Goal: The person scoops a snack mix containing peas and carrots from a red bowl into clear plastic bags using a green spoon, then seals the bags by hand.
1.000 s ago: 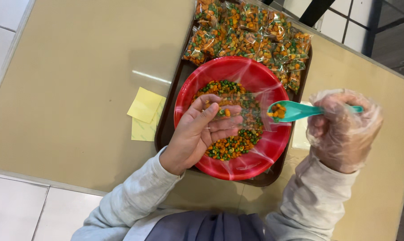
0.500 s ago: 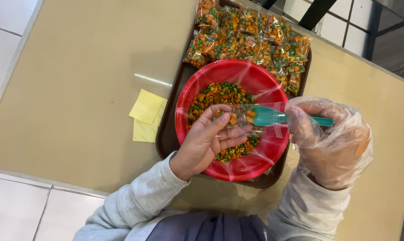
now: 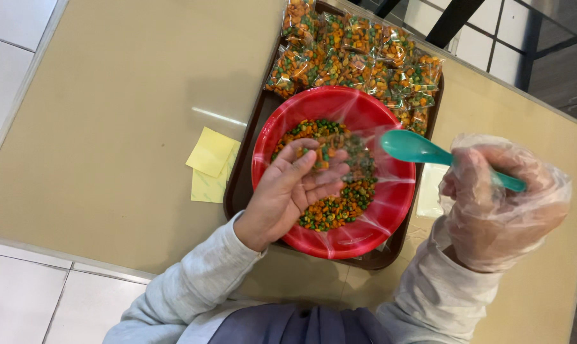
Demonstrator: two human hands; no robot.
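Two hands are working: our left hand (image 3: 295, 191) is cupping open over the red bowl (image 3: 390, 210) to catch mixed vegetables (image 3: 339, 207). Our gloved right hand (image 3: 502, 197) is gripping the teal spoon (image 3: 422, 151) level above it.

The bare left hand (image 3: 295, 188) rests palm-up over the red bowl (image 3: 390, 197) of mixed peas, corn and carrot (image 3: 339, 207), cupping a small clear bag. The gloved right hand (image 3: 499, 197) grips a teal spoon (image 3: 416, 148) above the bowl's rim. Filled packets (image 3: 358, 54) crowd the brown tray (image 3: 237, 185) beside yellow sticky notes (image 3: 211, 162) on the bench (image 3: 110, 127).
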